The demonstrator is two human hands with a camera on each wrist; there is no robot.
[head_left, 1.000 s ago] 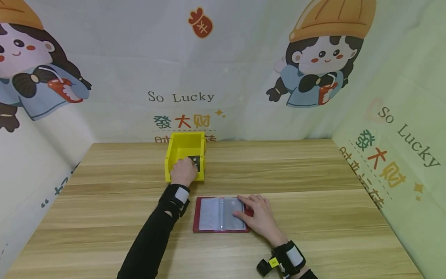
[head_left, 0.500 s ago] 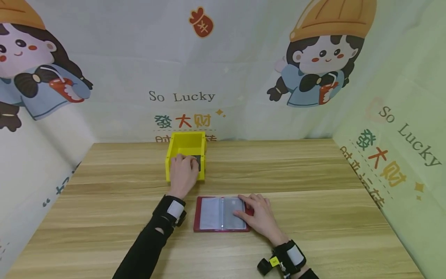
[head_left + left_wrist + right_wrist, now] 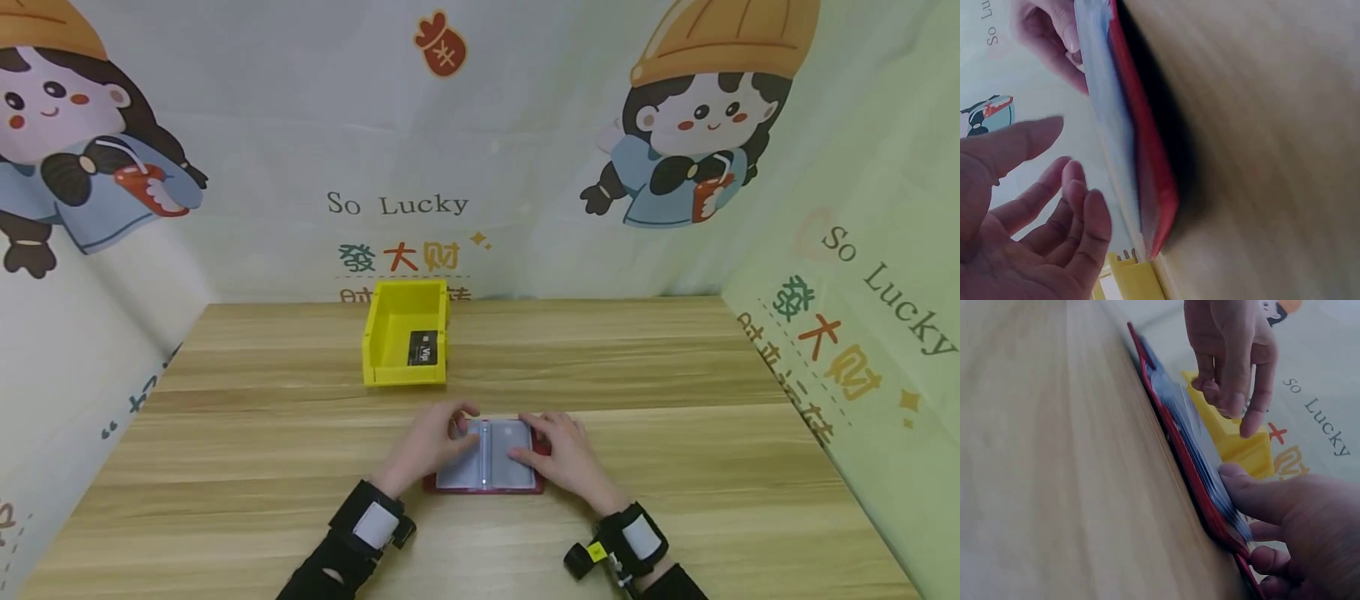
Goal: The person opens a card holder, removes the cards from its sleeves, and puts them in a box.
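Note:
A small card album (image 3: 512, 462) with a red cover and clear plastic pockets lies spread on the table. My right hand (image 3: 566, 458) holds its right edge, thumb on the page and fingers at the cover's rim, as the right wrist view also shows. Over the left page hovers my left hand (image 3: 427, 446), its fingers loosely bent. In the left wrist view nothing sits between that hand's thumb and fingers (image 3: 1096, 215). A black card (image 3: 422, 348) marked "Vip" lies inside the yellow bin (image 3: 405, 377) behind the album.
The wooden table (image 3: 637, 358) reaches back to a printed cloth backdrop (image 3: 525, 167), which also rises along both sides. The yellow bin stands near the far edge, left of centre, with its low front wall facing me.
My left hand has come out of the yellow bin and back toward me, to the album's left page. The black card in the bin is uncovered. My right hand stays at the album.

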